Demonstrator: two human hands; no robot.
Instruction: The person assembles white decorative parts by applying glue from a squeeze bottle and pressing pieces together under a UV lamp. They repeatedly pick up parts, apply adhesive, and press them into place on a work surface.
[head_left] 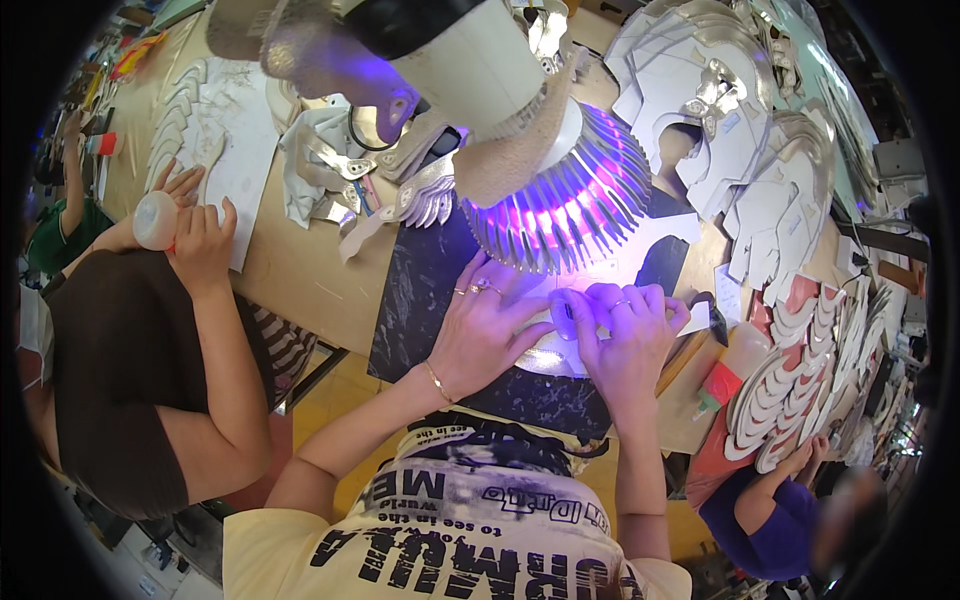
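Note:
My left hand [487, 325] lies flat, fingers spread, pressing down on a pale silver cut-out piece [548, 355] on a black marbled mat [420, 290]. My right hand [628, 330] is curled over the same piece, its fingertips pinching a small part at the piece's upper edge beside my left fingers. A finned lamp [560, 200] hangs right above both hands and throws violet light on them. Rings show on both hands and a thin bracelet on my left wrist.
A person on the left holds a white glue bottle [155, 220] over a white sheet [235, 130]. Stacks of silver cut-outs [730, 130] fill the right of the wooden table [290, 270]. Curved red and white pieces [790, 390] lie near another person at lower right. A red-capped bottle [730, 365] stands nearby.

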